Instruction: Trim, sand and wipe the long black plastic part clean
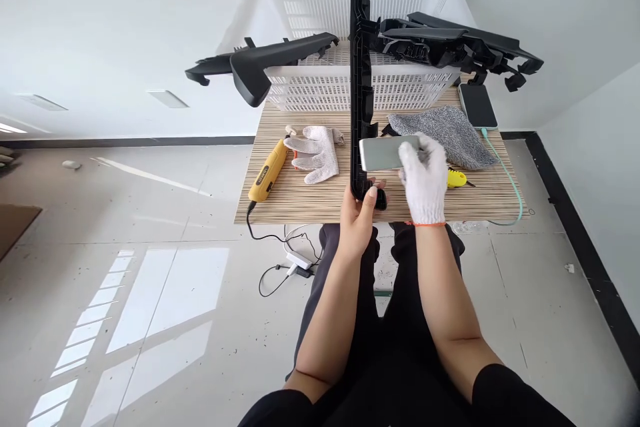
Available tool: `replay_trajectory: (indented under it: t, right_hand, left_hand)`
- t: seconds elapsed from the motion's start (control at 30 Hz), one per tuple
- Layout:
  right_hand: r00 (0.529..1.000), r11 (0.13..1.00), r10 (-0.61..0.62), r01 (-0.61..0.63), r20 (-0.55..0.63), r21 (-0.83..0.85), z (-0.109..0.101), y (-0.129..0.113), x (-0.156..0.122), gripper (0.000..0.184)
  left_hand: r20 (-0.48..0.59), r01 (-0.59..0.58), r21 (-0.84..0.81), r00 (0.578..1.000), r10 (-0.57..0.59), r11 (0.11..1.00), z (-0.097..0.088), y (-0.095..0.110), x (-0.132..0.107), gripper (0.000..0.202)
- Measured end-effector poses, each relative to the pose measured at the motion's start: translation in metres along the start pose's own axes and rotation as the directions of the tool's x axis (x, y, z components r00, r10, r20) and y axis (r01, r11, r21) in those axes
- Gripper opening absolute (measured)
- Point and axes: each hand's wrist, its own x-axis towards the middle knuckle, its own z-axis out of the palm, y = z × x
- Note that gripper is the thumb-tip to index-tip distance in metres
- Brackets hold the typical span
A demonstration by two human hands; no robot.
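Note:
A long black plastic trim part (361,73) stands upright on the small striped table (300,203). My bare left hand (359,213) grips its lower end near the table's front edge. My right hand (425,177), in a white knit glove, holds a flat grey block (383,153) pressed against the side of the black part, just above my left hand.
A white mesh basket (320,90) at the table's back carries more black trim parts (260,67) sticking out on both sides. A yellow power tool (267,173), a spare white glove (315,153), a grey cloth (450,133), a phone (477,105) and a small yellow item (457,179) lie on the table.

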Motion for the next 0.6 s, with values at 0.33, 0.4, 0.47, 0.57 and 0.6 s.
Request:
replay_trajectory:
  t: [0.33, 0.4, 0.47, 0.57, 0.6]
  right_hand:
    - [0.99, 1.0, -0.018, 0.019, 0.142, -0.004, -0.038, -0.01, -0.004, 0.037]
    - [0.988, 1.0, -0.003, 0.001, 0.155, 0.015, -0.039, -0.01, -0.003, 0.045]
    - [0.99, 0.998, -0.011, 0.003, 0.141, 0.059, -0.041, -0.01, -0.002, 0.05]
    - [0.98, 0.992, -0.043, 0.019, 0.194, 0.124, -0.048, -0.009, -0.001, 0.045]
    - [0.973, 0.987, -0.056, 0.021, 0.223, 0.158, -0.051, -0.009, -0.001, 0.042]
  left_hand:
    - [0.002, 0.062, -0.128, 0.998, -0.063, 0.99, -0.002, 0.01, -0.005, 0.043]
    - [-0.002, 0.098, -0.18, 0.995, -0.1, 0.979, -0.001, 0.011, -0.004, 0.051]
    - [-0.006, 0.12, -0.218, 0.992, -0.124, 0.969, 0.0, 0.013, -0.003, 0.049]
    - [-0.017, 0.133, -0.262, 0.99, -0.142, 0.956, 0.0, 0.015, -0.003, 0.045]
    - [-0.016, 0.131, -0.276, 0.99, -0.141, 0.952, 0.0, 0.015, -0.003, 0.044]
